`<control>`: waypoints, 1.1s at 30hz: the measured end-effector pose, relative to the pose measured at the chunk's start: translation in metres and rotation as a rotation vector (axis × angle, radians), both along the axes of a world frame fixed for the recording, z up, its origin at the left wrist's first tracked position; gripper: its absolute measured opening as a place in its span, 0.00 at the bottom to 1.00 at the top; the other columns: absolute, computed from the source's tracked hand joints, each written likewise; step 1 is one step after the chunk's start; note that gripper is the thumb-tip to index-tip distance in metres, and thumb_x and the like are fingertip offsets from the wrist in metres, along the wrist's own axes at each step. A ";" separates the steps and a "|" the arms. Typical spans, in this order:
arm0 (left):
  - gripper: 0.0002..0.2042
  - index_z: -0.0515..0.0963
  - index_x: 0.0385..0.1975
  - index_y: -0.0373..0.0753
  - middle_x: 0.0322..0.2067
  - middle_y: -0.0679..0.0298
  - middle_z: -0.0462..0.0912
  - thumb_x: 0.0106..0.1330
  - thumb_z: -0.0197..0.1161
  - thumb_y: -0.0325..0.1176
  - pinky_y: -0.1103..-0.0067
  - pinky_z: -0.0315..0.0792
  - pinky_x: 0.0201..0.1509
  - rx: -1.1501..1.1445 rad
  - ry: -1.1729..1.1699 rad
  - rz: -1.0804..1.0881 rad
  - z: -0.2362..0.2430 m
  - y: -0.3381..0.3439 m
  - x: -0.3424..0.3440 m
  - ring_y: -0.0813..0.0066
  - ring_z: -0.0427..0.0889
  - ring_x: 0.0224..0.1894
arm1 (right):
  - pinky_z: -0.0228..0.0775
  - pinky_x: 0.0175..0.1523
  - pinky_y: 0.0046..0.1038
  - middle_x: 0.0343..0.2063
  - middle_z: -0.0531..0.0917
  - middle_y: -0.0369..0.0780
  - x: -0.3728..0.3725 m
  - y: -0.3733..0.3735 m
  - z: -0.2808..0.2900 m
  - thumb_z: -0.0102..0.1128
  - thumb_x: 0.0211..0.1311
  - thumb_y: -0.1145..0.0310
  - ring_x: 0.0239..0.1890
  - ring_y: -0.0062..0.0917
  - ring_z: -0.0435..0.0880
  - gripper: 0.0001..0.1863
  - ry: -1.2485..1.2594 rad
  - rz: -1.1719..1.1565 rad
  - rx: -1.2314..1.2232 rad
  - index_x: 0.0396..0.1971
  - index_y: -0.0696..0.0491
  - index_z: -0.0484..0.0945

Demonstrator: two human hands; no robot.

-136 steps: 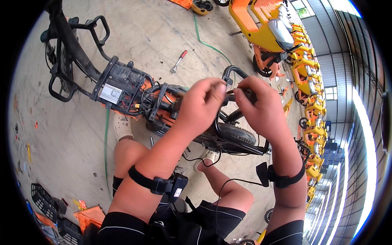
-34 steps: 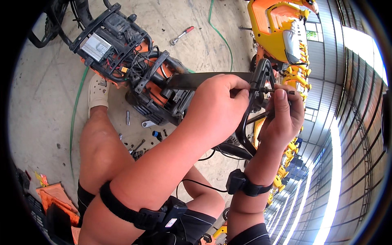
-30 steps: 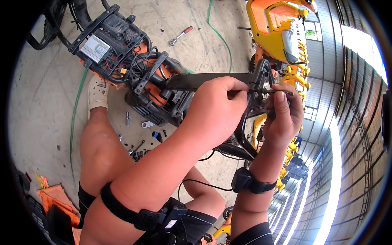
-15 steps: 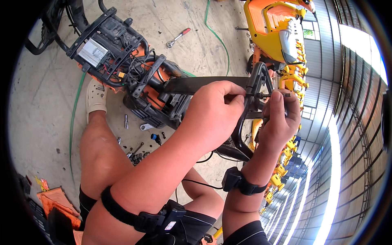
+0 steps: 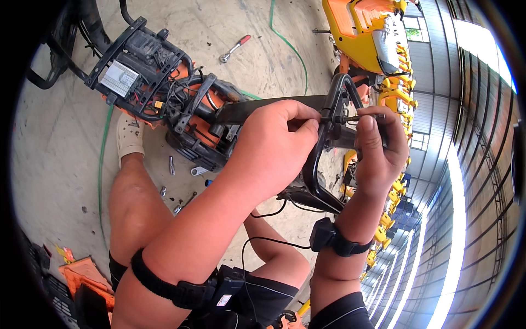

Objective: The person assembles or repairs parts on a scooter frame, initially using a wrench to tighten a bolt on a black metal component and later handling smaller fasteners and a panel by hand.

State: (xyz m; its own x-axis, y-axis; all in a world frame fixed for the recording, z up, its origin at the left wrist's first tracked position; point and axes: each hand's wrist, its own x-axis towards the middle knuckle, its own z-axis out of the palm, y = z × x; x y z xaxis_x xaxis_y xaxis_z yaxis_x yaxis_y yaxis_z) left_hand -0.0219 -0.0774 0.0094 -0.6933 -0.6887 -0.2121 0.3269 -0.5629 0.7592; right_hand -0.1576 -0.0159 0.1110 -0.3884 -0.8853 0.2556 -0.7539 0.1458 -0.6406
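A bent black tube frame point(image 5: 313, 167) stands in front of me at the end of a thick dark beam point(image 5: 238, 114). My left hand point(image 5: 279, 145) is closed in a pinch against the frame's left side. What its fingertips hold is hidden. At the other side of the same tube, my right hand point(image 5: 383, 151) pinches a thin dark metal rod point(image 5: 352, 118) between thumb and fingers. The rod lies crosswise, with its left end at a small dark fitting on the frame. The beam runs left to a stripped vehicle chassis point(image 5: 148, 57) with exposed wiring.
A red-handled ratchet point(image 5: 235, 48) lies on the concrete beyond the beam. Sockets point(image 5: 171, 165) and a wrench point(image 5: 198, 171) lie near my leg. A green hose point(image 5: 102, 164) crosses the floor. Yellow-orange vehicles point(image 5: 359, 33) line the right side; orange panels point(image 5: 82, 277) lie lower left.
The view has shifted slightly, with the frame now a little further left and up. My right hand has moved slightly right relative to the frame. Both hands keep their pinches.
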 end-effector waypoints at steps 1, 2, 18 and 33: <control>0.10 0.80 0.46 0.29 0.37 0.65 0.85 0.71 0.60 0.27 0.84 0.75 0.41 -0.005 -0.003 -0.003 0.000 -0.001 0.000 0.85 0.79 0.37 | 0.60 0.35 0.14 0.27 0.78 0.30 0.007 -0.002 0.000 0.63 0.65 0.75 0.29 0.10 0.70 0.05 -0.001 -0.038 0.000 0.38 0.60 0.80; 0.10 0.80 0.46 0.29 0.37 0.65 0.85 0.71 0.60 0.27 0.84 0.75 0.41 -0.016 -0.011 -0.010 0.001 -0.002 0.001 0.85 0.79 0.37 | 0.60 0.34 0.13 0.26 0.77 0.29 0.012 -0.003 -0.002 0.63 0.66 0.75 0.28 0.09 0.69 0.04 -0.003 -0.075 0.000 0.37 0.59 0.80; 0.09 0.80 0.45 0.29 0.37 0.65 0.85 0.71 0.60 0.28 0.83 0.75 0.42 0.001 -0.042 -0.038 0.005 -0.007 0.001 0.84 0.79 0.38 | 0.59 0.31 0.12 0.24 0.77 0.28 0.029 0.001 -0.008 0.71 0.63 0.70 0.26 0.07 0.68 0.10 0.001 -0.258 -0.056 0.30 0.57 0.77; 0.10 0.80 0.47 0.30 0.39 0.64 0.85 0.71 0.59 0.28 0.84 0.74 0.44 0.001 -0.029 -0.050 0.005 -0.008 0.002 0.83 0.80 0.40 | 0.68 0.39 0.15 0.28 0.82 0.34 0.023 0.004 0.003 0.60 0.68 0.75 0.33 0.13 0.79 0.07 0.036 -0.019 0.050 0.43 0.61 0.81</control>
